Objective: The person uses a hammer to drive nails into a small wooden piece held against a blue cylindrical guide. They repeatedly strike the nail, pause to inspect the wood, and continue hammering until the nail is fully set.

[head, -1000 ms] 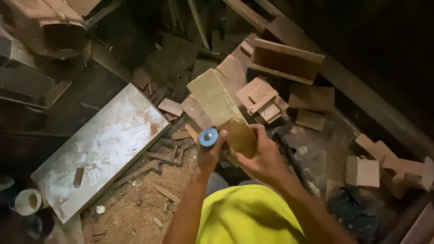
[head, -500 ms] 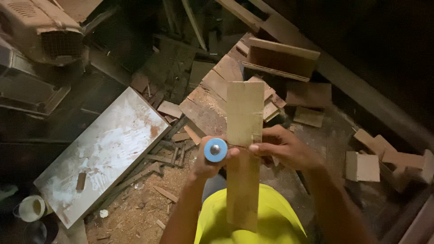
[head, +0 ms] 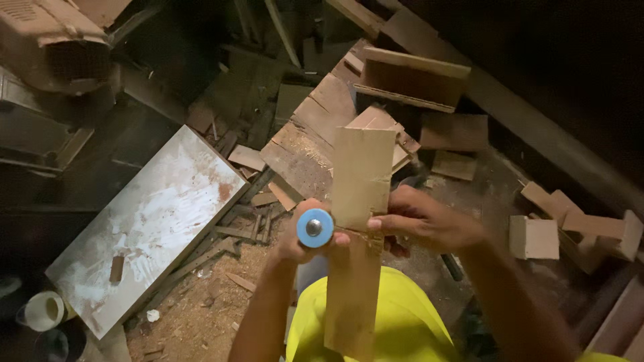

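Observation:
A long flat wooden board (head: 359, 201) stands almost upright in front of me, running from my yellow-clad lap up past my hands. My right hand (head: 422, 224) pinches its right edge at mid-length. My left hand (head: 302, 241) sits against the board's left edge and grips a tool whose round blue end with a metal centre (head: 314, 228) faces the camera. The tool's lower part is hidden by my fingers.
A white paint-stained panel (head: 147, 228) lies on the floor at the left amid sawdust and thin wood strips. Offcut blocks (head: 537, 238) sit at the right. A wooden box frame (head: 412, 80) and scrap boards pile up behind. A white cup (head: 41, 312) stands bottom left.
The board has swung from a tilted, short-looking position to nearly upright and lengthwise over my lap. Both hands have shifted slightly lower and stayed on it; the blue tool end has stayed in my left hand.

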